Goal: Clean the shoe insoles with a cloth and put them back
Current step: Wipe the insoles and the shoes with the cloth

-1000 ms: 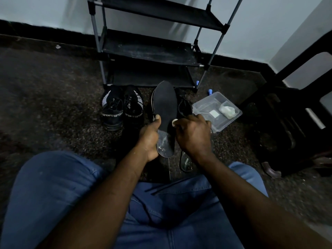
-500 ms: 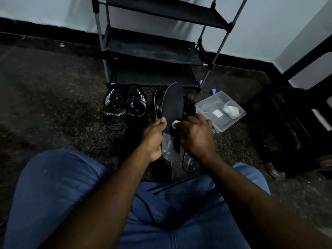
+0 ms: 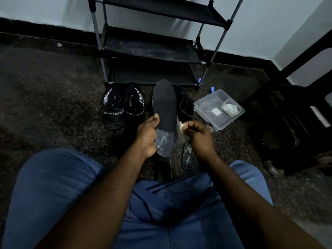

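My left hand (image 3: 146, 136) grips the long insole (image 3: 164, 112), matte black up top with a clear glossy heel. Right hand (image 3: 199, 139) pinches a crumpled white cloth (image 3: 180, 131) just beside its edge.

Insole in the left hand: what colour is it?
The insole is black with a clear heel; head view.

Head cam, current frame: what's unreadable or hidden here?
Head view: cloth mostly covered by the right hand; its shape is unclear.
Second insole on the floor: front part hidden behind that hand and cloth.
Black shoes behind the held insole: partly blocked by it, dim.
White items in the plastic container: too small to identify.
Shoe rack: top cut off by the frame edge.
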A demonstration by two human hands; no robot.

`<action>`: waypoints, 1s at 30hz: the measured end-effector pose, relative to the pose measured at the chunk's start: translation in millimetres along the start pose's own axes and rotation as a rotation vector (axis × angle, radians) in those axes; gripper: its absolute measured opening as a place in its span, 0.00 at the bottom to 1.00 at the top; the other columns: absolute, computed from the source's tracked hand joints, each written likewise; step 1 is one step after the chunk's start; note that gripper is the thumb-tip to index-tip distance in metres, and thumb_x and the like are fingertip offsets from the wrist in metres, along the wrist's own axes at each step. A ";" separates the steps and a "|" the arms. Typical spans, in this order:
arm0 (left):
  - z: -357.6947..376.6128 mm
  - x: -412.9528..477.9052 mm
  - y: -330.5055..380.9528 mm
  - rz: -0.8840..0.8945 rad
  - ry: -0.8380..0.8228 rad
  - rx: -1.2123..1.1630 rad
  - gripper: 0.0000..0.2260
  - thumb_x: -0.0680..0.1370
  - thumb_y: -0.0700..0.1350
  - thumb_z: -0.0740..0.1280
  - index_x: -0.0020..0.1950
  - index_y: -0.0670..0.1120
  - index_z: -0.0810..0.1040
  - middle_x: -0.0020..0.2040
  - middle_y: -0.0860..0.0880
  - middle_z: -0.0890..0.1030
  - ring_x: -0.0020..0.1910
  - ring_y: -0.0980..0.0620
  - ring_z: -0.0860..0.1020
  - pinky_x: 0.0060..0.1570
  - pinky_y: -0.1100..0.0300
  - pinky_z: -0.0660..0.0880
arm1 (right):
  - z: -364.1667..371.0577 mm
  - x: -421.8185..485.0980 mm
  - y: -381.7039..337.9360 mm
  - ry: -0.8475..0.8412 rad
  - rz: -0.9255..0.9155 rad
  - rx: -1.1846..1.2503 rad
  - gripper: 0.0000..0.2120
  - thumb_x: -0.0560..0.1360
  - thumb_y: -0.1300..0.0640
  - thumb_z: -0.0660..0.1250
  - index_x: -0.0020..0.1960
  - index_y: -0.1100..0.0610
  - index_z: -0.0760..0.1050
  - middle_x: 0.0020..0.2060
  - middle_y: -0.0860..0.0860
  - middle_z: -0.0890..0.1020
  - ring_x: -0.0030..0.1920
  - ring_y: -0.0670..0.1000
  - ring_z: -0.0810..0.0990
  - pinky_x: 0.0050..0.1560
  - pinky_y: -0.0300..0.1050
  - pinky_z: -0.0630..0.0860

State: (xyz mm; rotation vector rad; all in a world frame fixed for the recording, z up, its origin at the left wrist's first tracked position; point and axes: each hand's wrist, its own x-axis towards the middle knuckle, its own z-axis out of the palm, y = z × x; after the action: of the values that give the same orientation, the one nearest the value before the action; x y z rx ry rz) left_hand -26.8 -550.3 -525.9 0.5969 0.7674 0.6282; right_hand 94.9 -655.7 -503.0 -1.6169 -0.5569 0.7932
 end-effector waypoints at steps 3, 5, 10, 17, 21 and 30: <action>-1.1 1.6 2.0 -0.002 0.005 -0.017 0.15 0.86 0.48 0.59 0.67 0.43 0.79 0.61 0.41 0.84 0.58 0.42 0.83 0.59 0.46 0.79 | 1.9 -0.4 -2.9 -0.010 0.039 0.056 0.08 0.77 0.67 0.67 0.43 0.57 0.81 0.38 0.53 0.82 0.41 0.53 0.78 0.46 0.47 0.74; 0.7 -0.6 3.5 -0.025 -0.027 -0.040 0.15 0.86 0.48 0.59 0.67 0.43 0.78 0.63 0.40 0.83 0.56 0.42 0.83 0.56 0.47 0.80 | 7.2 -2.7 -3.7 -0.067 0.033 0.002 0.09 0.78 0.68 0.68 0.42 0.57 0.82 0.35 0.51 0.82 0.38 0.50 0.78 0.41 0.43 0.75; 7.7 -12.7 5.0 -0.132 -0.198 -0.069 0.25 0.83 0.59 0.59 0.69 0.41 0.77 0.60 0.41 0.83 0.54 0.44 0.82 0.56 0.51 0.79 | 15.8 -0.9 -4.5 -0.042 0.056 0.083 0.07 0.78 0.67 0.69 0.44 0.59 0.84 0.38 0.52 0.86 0.41 0.49 0.81 0.42 0.43 0.78; 8.8 -17.6 0.3 -0.158 -0.331 -0.106 0.24 0.85 0.59 0.55 0.61 0.42 0.81 0.54 0.43 0.85 0.51 0.46 0.83 0.58 0.52 0.77 | 16.4 -1.6 -14.3 0.012 -0.071 0.001 0.05 0.79 0.64 0.71 0.45 0.57 0.84 0.37 0.49 0.86 0.38 0.46 0.82 0.40 0.42 0.78; 5.7 -15.1 6.5 -0.163 -0.335 -0.122 0.23 0.86 0.56 0.55 0.62 0.42 0.81 0.56 0.42 0.84 0.54 0.45 0.83 0.56 0.53 0.80 | 10.3 -0.2 -11.3 0.091 -0.171 -0.241 0.02 0.77 0.57 0.74 0.47 0.54 0.85 0.44 0.47 0.88 0.46 0.45 0.85 0.53 0.48 0.83; 4.8 -11.7 6.6 -0.230 -0.316 -0.195 0.25 0.85 0.58 0.54 0.65 0.41 0.79 0.58 0.43 0.82 0.56 0.45 0.78 0.65 0.51 0.70 | 11.0 -4.3 -14.9 0.098 -0.792 -0.985 0.06 0.74 0.59 0.70 0.48 0.56 0.85 0.43 0.55 0.81 0.44 0.60 0.79 0.45 0.52 0.76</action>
State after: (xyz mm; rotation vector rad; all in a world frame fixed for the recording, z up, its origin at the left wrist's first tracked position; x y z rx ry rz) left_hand -31.5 -555.3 -513.5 0.4078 0.4630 0.3786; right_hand 84.8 -648.8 -488.4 -2.0182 -1.5437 -0.2265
